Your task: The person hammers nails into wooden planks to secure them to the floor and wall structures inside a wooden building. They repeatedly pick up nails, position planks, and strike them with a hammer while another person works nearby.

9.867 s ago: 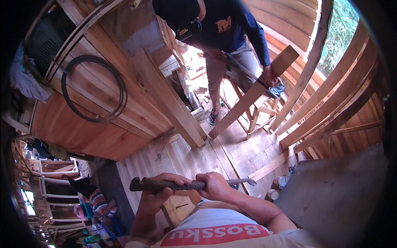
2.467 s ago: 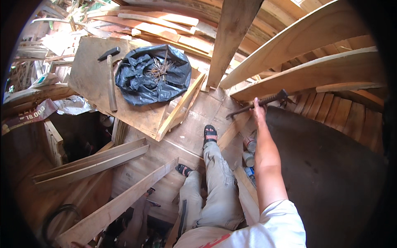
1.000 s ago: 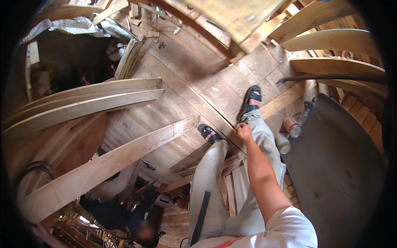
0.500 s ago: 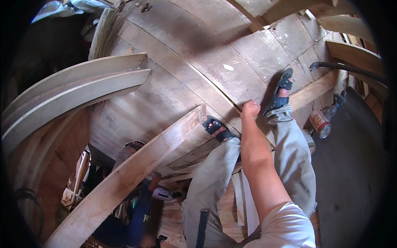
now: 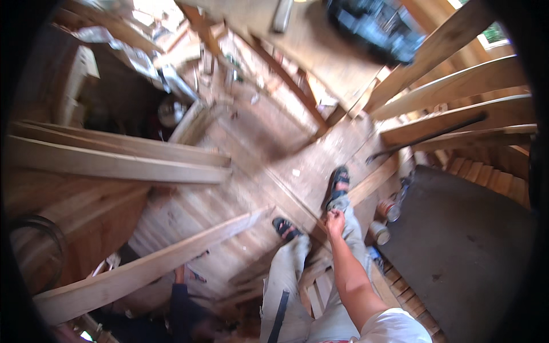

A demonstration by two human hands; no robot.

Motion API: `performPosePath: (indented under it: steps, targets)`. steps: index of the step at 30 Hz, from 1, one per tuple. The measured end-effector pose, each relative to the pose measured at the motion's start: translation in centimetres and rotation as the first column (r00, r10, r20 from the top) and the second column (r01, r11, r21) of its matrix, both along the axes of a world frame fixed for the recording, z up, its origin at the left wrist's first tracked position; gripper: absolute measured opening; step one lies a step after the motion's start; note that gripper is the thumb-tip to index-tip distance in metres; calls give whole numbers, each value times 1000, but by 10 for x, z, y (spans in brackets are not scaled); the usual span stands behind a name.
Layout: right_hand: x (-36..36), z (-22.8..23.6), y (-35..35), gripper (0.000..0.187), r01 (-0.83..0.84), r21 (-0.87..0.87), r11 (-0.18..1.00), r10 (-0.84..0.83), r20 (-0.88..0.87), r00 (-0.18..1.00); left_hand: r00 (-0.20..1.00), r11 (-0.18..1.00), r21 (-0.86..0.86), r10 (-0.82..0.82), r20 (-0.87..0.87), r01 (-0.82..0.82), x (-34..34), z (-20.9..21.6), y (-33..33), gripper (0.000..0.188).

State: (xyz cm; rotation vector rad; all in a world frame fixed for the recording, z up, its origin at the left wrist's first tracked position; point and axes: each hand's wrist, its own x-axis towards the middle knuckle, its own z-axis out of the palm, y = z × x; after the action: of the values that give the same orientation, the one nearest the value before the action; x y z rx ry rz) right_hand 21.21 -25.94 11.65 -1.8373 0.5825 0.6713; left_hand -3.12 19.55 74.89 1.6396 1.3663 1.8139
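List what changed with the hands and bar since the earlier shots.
The right hand let go of the dark bar, now beside the curved planks. That hand moved left, near the right trouser leg; whether it pinches anything is unclear. The left hand, on the bar at first, is out of view. The two cans stayed beside the dark sheet.

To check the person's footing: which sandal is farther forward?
The right-foot sandal, higher in view; the left-foot sandal is farther back, near a plank.

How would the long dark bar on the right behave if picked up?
The bar is probably stiff, since it runs nearly straight. Its dark, metal-like look suggests it may be heavy for its slimness. Being long, it could swing if gripped near one end.
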Motion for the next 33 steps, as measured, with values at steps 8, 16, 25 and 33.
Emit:
performPosePath:
  steps: [8, 16, 25, 33]
  targets:
    - [223, 272, 64, 16, -101, 96, 990, 56, 384, 922, 976, 990, -108, -67, 205, 91, 100, 0, -46, 59]
    - [425, 354, 169, 26, -360, -204, 910, 412, 530, 741, 999, 976, -215, -35, -32, 27, 137, 10, -76, 65]
    - [346, 347, 249, 29, -748, -64, 661, 697, 423, 579, 937, 981, -106, 122, -327, -165, 220, 12, -113, 62]
    - [381, 335, 398, 55, -620, -478, 622, 767, 216, 604, 869, 868, -143, 438, -229, -476, 234, 17, -174, 60]
